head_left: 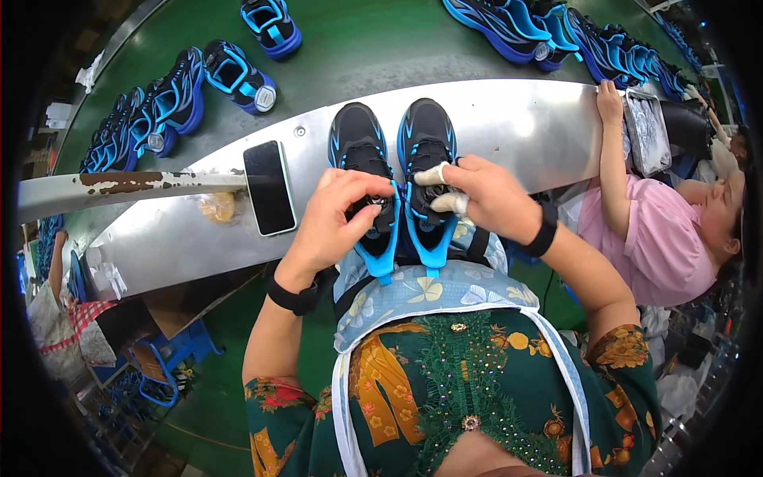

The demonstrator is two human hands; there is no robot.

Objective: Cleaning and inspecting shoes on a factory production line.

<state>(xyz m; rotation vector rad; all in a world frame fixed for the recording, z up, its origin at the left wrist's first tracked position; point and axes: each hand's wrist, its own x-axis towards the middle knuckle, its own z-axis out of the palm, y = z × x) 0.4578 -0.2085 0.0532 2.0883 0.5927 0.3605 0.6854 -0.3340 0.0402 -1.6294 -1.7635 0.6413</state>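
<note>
Two black sneakers with bright blue collars stand side by side before me, toes pointing away: the left sneaker (356, 131) and the right sneaker (427, 127). My left hand (338, 215) is closed at the left one's opening, thumb and forefinger curled about its dark lace area and collar. At the laces of the other, my right hand (489, 195) pinches the tongue area, pale finger covers on two fingertips. Exactly which small part each hand grips is hidden. The heels reach over the metal ledge toward my light blue floral apron (461, 290).
A phone (270, 188) lies on the metal ledge (540, 127), left of the sneakers. A worn metal bar (127, 187) crosses at left. More sneakers (238, 75) stand on the green belt (358, 60). At right, a co-worker in pink (648, 230) reaches toward a metal tray (648, 131).
</note>
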